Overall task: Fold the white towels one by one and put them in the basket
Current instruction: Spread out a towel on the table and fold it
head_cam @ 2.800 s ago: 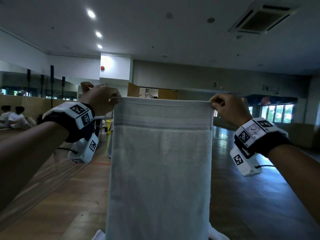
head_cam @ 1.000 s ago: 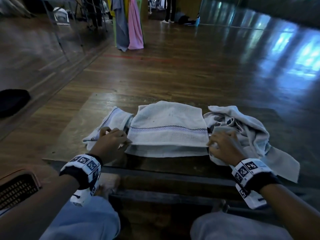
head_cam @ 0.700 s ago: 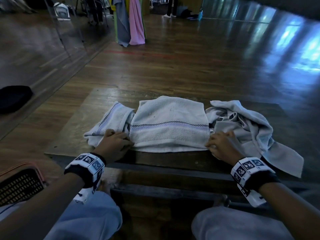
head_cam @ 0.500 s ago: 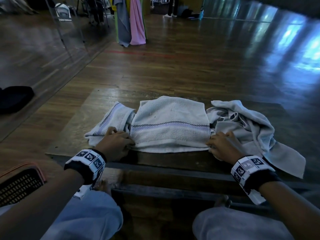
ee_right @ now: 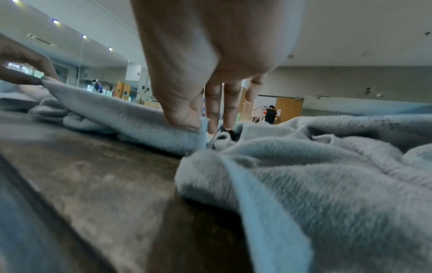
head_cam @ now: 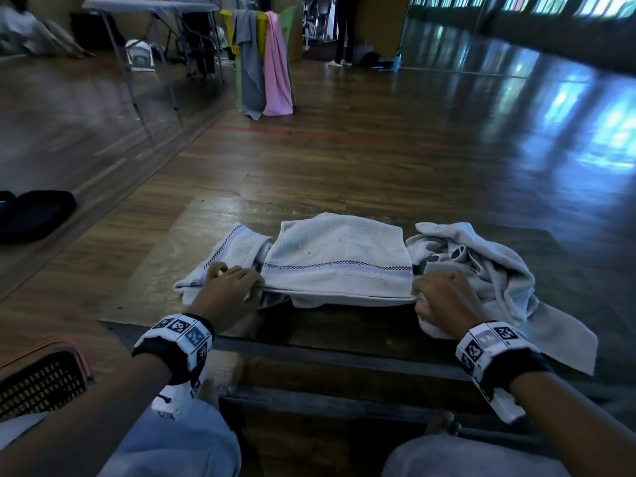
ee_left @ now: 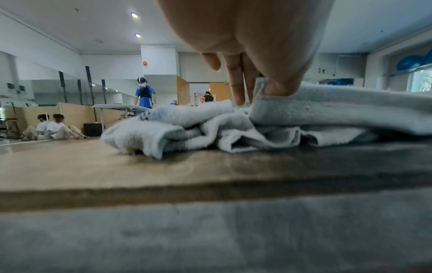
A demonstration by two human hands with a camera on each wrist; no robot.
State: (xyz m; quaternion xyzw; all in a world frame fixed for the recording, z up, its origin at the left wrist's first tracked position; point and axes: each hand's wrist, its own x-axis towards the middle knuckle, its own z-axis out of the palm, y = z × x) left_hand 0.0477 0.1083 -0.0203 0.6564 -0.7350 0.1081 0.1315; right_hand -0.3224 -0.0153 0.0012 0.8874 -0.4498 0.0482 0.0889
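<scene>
A folded white towel (head_cam: 339, 259) with a checkered stripe lies in the middle of the low wooden table (head_cam: 192, 235). My left hand (head_cam: 229, 287) pinches its near left corner (ee_left: 264, 96) between thumb and fingers. At the near right corner (ee_right: 187, 133) my right hand (head_cam: 444, 297) pinches the same towel. The near edge is raised a little off the table. A second towel (head_cam: 227, 256) lies bunched to the left, and a crumpled pile of towels (head_cam: 492, 270) sits to the right, one end hanging over the table's edge. The basket (head_cam: 38, 380) stands on the floor at the lower left.
My knees in light trousers (head_cam: 172, 442) are under the table's near edge. A black bag (head_cam: 34, 215) lies on the wooden floor at the left. Grey and pink cloths hang on a rack (head_cam: 265, 63) far ahead, beside a folding table (head_cam: 151, 8).
The towel, held up by its top corners 2.8 s ago, now lies folded on the table. In the last second both hands have kept pinching the near corners and now lift that edge slightly.
</scene>
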